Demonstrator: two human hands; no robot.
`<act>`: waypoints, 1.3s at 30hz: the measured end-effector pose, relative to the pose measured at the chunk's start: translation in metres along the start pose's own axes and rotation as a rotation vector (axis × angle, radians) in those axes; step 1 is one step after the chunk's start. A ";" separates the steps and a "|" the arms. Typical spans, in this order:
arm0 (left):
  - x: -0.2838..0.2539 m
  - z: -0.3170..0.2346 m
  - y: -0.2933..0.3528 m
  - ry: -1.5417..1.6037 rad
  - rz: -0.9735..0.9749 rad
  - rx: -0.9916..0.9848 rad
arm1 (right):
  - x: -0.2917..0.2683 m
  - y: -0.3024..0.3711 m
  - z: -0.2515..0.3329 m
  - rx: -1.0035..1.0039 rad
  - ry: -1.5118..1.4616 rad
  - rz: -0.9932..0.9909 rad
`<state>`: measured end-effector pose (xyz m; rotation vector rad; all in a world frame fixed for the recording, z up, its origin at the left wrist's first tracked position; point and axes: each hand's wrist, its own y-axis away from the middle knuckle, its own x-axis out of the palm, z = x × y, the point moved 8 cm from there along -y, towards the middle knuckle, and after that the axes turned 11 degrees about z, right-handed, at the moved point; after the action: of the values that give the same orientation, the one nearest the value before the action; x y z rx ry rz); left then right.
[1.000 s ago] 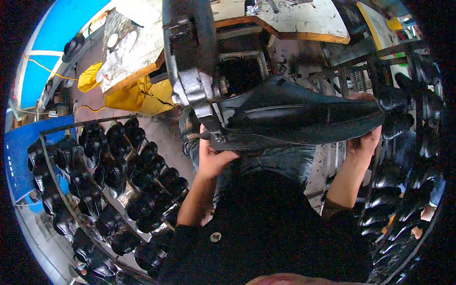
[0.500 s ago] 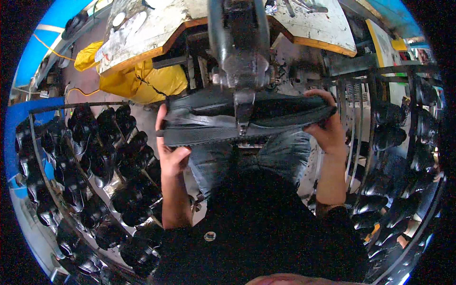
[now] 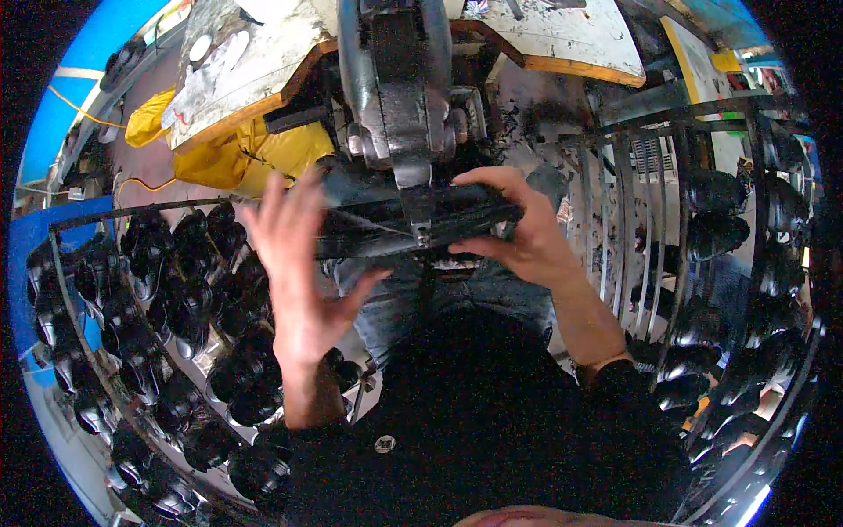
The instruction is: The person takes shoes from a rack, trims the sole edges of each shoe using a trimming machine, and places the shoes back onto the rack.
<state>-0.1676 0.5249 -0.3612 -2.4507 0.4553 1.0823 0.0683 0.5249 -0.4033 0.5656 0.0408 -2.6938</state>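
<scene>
A black leather shoe (image 3: pixel 369 230) lies crosswise under the narrow nose of a dark metal machine (image 3: pixel 395 105), above my lap. My right hand (image 3: pixel 531 224) is closed round its right end, thumb on the near side and fingers over the far side. At the other end my left hand (image 3: pixel 294 255) is raised with fingers spread and blurred by motion, holding nothing. It covers the shoe's left end, so I cannot tell whether it touches it.
Racks of black shoes stand on the left (image 3: pixel 176 307) and on the right (image 3: pixel 716 237). Beyond the machine is a stained white worktable (image 3: pixel 263 57) with a wooden edge. Yellow sheeting (image 3: pixel 211 162) hangs below it.
My left hand has let go of the shoe's left end and opened. My right hand has moved left with the shoe, which now sits turned differently under the machine. The whole view has shifted slightly.
</scene>
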 end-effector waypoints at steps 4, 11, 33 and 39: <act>0.027 -0.030 -0.038 -0.038 0.232 0.084 | 0.000 -0.008 0.028 -0.083 0.114 0.029; 0.060 0.011 -0.029 0.596 0.274 -0.100 | 0.008 -0.013 0.052 -0.135 0.416 0.141; 0.146 0.013 0.002 1.419 -0.020 -0.322 | -0.040 0.070 -0.158 0.155 -0.529 0.042; 0.151 0.016 0.011 1.534 -0.039 -0.495 | -0.108 0.072 -0.108 0.160 -0.013 -0.122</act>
<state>-0.0857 0.5048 -0.4875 -3.2407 0.5468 -1.0596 0.2281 0.5094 -0.4564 0.6114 -0.1502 -2.8366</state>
